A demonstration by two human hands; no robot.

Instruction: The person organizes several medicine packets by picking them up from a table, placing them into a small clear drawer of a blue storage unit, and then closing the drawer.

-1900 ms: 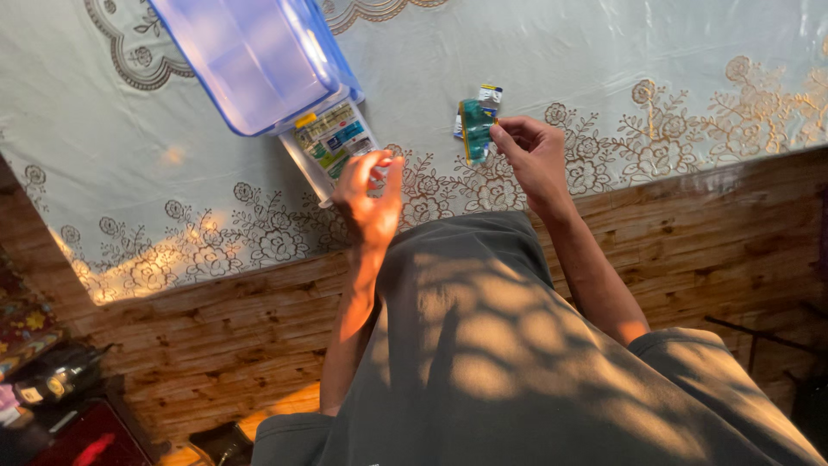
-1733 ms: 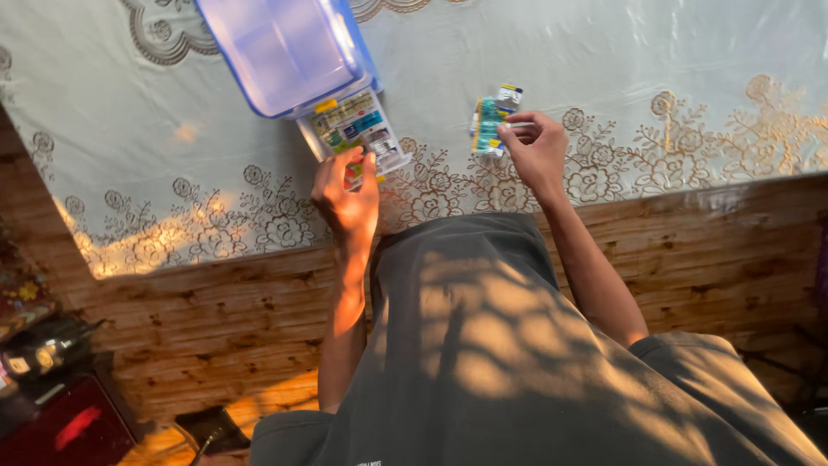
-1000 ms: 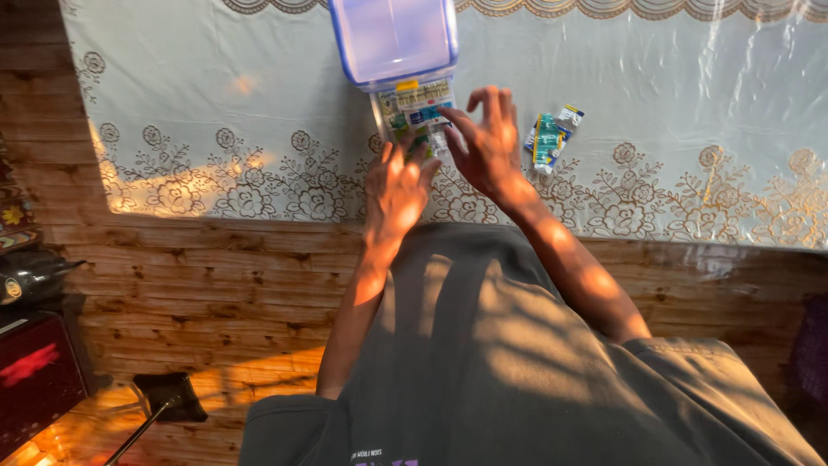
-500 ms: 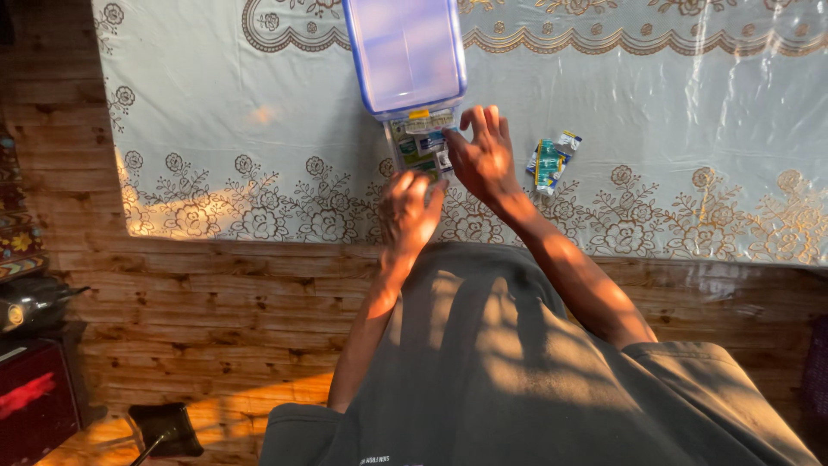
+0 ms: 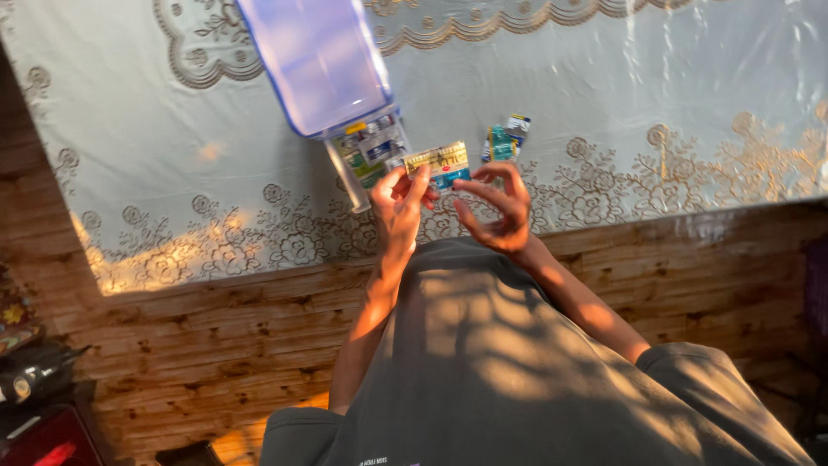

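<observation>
Packet (image 5: 438, 164), small, yellow and blue, is pinched in my left hand (image 5: 398, 200) above the tablecloth's (image 5: 604, 78) edge; my right hand (image 5: 500, 211) hovers beside it, fingers curled, empty. One pile of packets (image 5: 504, 142) already lies apart, and more remain in the clear tray (image 5: 366, 155) under the blue lid (image 5: 315, 60).

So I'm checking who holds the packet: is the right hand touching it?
Apart. The head view shows the left hand pinching the packet, while the right hand curls open beside it with a strip of tablecloth showing between.
</observation>
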